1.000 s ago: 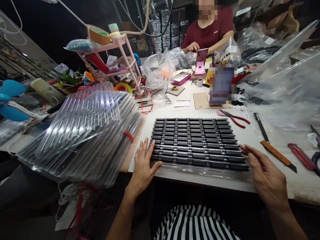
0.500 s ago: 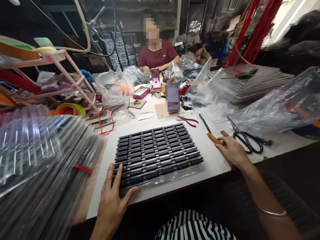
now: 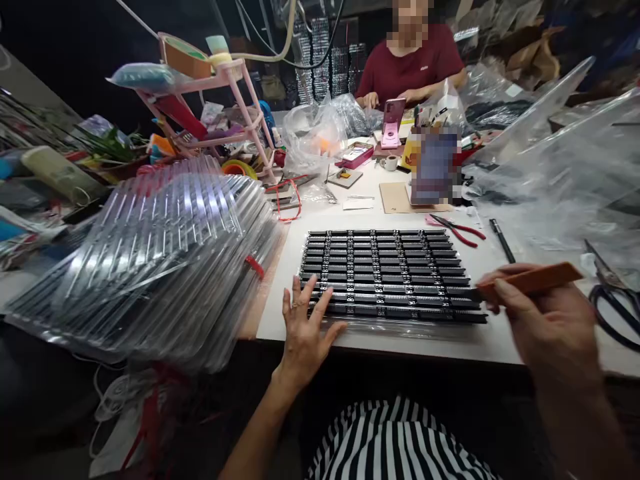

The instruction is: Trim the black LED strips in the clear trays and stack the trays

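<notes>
Rows of black toothed parts (image 3: 390,273) lie side by side on clear plastic on the white table (image 3: 295,267). My left hand (image 3: 306,333) rests on the near left corner of the rows, its fingers spread. At the right end of the rows, my right hand (image 3: 545,320) is closed round an orange-brown handled tool (image 3: 535,280). The tool's dark tip points left, at the ends of the rows; whether it touches them I cannot tell.
Clear plastic trays (image 3: 165,233) are piled at the left. Scissors (image 3: 613,293), a black pen (image 3: 501,240) and red-handled pliers (image 3: 460,230) lie at the right. Behind are a pink rack (image 3: 245,100), a phone (image 3: 393,123) and a person (image 3: 413,63).
My right hand has picked up the orange-brown tool from the table and brought it to the right end of the rows. The view has turned left, showing more of the tray pile.
</notes>
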Demonstrator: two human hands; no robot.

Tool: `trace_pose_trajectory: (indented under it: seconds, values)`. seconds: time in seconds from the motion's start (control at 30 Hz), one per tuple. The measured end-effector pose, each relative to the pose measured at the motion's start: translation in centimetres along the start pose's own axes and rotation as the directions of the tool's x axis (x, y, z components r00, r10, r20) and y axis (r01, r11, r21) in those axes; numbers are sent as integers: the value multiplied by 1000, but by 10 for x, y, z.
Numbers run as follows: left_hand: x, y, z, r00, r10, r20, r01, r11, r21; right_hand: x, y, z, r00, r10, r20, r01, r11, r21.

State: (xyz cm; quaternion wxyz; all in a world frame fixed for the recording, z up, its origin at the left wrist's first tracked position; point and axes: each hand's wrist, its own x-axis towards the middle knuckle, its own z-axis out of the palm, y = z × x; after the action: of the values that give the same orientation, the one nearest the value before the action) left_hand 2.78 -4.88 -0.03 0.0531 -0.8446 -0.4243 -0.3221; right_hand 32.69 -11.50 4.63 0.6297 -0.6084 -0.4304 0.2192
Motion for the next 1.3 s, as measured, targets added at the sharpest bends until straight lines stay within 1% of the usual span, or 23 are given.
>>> trace_pose_trajectory:
  seconds: [0.03,0.1,0.2,0.27,0.37,0.43,0.5,0.57,0.63,0.87,1.1,1.2,1.3]
  values:
    - [0,2,2,1000,20,-10,-20,1000,-17,-7,-6,18,997,10,72,-12,1000,28]
    - [-1,4,5,998,53,-17,-54,998,-45,-16,-17,49,980,-9,200,-11,995,100]
    - [-2,5,10,996,81,-24,-83,994,-66,-13,-29,83,931,-49,362,-24,981,194]
    - [-3,4,11,996,85,-38,-87,993,-74,-2,-33,99,877,-42,478,-79,970,230]
    - [-4,2,12,995,80,-57,-84,993,-79,18,-33,117,779,8,627,-192,955,228]
    - [-5,2,12,995,78,-68,-83,993,-85,29,-29,127,734,35,679,-233,951,204]
    - [-5,1,12,994,77,-82,-85,992,-93,35,-24,136,701,55,711,-252,952,175]
    - [-5,2,12,993,76,-94,-85,992,-98,37,-20,143,675,82,733,-269,953,142]
    - [-5,2,12,992,72,-102,-82,992,-99,37,-15,147,664,99,741,-280,952,123]
    - [-4,2,11,993,61,-97,-70,993,-96,35,-8,147,653,108,750,-289,950,115]
    - [-4,3,11,994,60,-92,-69,994,-90,37,-6,149,644,110,757,-256,964,77]
    - [-4,3,10,994,61,-88,-69,994,-87,39,-9,152,620,98,779,-201,979,36]
    - [-3,3,10,995,60,-81,-68,993,-92,41,-18,155,562,59,825,-78,997,-19]
